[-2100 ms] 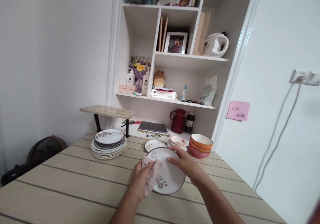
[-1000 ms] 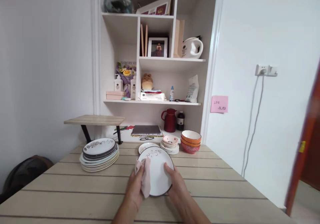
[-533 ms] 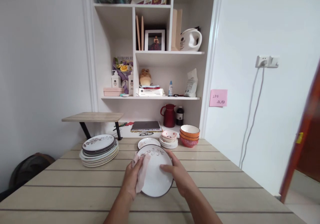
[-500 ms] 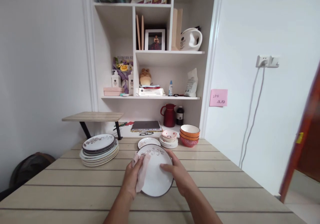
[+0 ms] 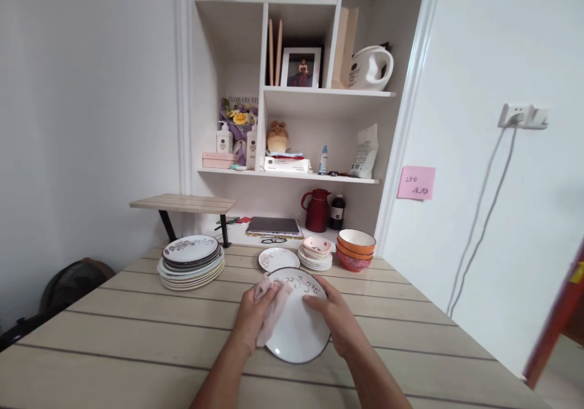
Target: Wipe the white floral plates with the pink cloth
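Observation:
A white plate (image 5: 298,330) with a dark rim and a brown floral pattern is held tilted above the table, its face toward me. My right hand (image 5: 335,311) grips its right edge, thumb on the face and fingers behind. At the left edge my left hand (image 5: 253,314) is closed on a pale pink cloth (image 5: 276,311), which lies against the plate's face; the fingers behind are hidden. Just beyond is a smaller patterned plate (image 5: 278,259) lying flat on the table.
On the slatted table (image 5: 150,348), a stack of plates (image 5: 191,263) stands left, near a small raised shelf (image 5: 182,202). Small dishes (image 5: 316,254) and stacked bowls (image 5: 356,251) stand at the back right. Behind are a laptop (image 5: 274,225), glasses, a red jug (image 5: 317,210) and a dark bottle (image 5: 337,212).
My view has turned and tilted slightly, so the scene sits differently in the frame. Both hands keep hold of the plate and cloth, with little other visible movement.

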Demonstrator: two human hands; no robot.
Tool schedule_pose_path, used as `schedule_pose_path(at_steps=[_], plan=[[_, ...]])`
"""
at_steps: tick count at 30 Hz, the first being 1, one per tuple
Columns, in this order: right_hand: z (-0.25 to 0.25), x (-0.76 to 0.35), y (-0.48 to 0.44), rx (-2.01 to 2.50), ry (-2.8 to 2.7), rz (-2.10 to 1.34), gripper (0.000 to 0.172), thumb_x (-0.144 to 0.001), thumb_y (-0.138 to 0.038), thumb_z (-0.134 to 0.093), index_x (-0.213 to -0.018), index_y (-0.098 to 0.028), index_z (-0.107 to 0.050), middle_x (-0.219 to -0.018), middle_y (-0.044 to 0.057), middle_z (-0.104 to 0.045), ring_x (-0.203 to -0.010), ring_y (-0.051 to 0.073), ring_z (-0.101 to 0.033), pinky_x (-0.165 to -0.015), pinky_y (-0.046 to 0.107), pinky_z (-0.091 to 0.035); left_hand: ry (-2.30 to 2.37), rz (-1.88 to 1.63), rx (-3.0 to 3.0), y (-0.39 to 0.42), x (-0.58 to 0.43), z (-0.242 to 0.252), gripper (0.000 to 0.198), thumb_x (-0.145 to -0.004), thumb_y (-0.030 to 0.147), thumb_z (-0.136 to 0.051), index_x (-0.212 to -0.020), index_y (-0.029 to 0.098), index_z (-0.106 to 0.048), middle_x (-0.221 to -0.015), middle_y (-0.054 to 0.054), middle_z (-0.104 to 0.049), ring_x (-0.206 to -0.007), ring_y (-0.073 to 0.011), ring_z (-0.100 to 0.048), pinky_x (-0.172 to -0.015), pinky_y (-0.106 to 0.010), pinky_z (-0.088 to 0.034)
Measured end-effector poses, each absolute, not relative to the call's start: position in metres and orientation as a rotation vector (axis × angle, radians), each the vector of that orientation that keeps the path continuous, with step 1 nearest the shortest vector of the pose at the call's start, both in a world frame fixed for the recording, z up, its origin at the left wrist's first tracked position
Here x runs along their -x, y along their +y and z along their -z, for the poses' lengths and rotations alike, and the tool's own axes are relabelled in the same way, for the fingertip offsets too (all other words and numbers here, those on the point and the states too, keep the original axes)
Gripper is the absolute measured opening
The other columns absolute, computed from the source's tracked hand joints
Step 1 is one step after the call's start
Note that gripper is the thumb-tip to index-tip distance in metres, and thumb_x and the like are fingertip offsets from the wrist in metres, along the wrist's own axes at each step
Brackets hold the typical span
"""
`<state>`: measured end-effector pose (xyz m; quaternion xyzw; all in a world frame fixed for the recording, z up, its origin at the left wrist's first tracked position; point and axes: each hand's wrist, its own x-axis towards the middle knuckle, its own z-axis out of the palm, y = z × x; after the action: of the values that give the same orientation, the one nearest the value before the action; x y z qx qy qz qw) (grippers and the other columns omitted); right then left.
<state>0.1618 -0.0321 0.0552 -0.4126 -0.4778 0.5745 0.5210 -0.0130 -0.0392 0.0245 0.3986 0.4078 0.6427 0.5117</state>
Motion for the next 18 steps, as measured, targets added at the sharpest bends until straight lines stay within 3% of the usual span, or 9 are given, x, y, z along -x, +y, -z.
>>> schedule_pose_path(at_steps=[5, 13, 18], plan=[[-0.05, -0.155, -0.028, 0.894, -0.977, -1.403, 0.055, -0.056, -0.026, -0.075, -0.109, -0.017, -0.065, -0.076, 0.004, -0.074, -0.062, 0.021, -0.065, -0.058, 0.03, -0.049, 0.976, -1.567, -0.825, -0.037, 0.008, -0.024, 0.052, -0.065, 0.046, -0.081, -0.102, 0.012, -0.07, -0.095, -0.014, -0.076, -0.083, -0.0261, -0.072, -0.075, -0.033, -0.055], [-0.043, -0.143, -0.024, 0.796, -0.692, -1.423, 0.071, -0.049, -0.024, -0.079, -0.118, -0.017, -0.063, -0.075, 0.005, -0.075, -0.06, 0.024, -0.067, -0.058, 0.034, -0.051, 0.894, -1.589, -0.641, -0.026, 0.002, -0.01, 0.056, -0.07, 0.043, -0.079, -0.117, 0.017, -0.065, -0.101, -0.012, -0.076, -0.095, -0.0263, -0.072, -0.084, -0.034, -0.056], [-0.035, -0.133, -0.023, 0.777, -0.547, -1.429, 0.087, -0.05, -0.023, -0.079, -0.133, -0.018, -0.052, -0.078, 0.004, -0.076, -0.065, 0.027, -0.07, -0.062, 0.037, -0.054, 0.862, -1.583, -0.607, -0.027, 0.002, -0.013, 0.056, -0.074, 0.044, -0.075, -0.122, 0.017, -0.062, -0.103, -0.013, -0.075, -0.099, -0.0273, -0.07, -0.086, -0.035, -0.055]])
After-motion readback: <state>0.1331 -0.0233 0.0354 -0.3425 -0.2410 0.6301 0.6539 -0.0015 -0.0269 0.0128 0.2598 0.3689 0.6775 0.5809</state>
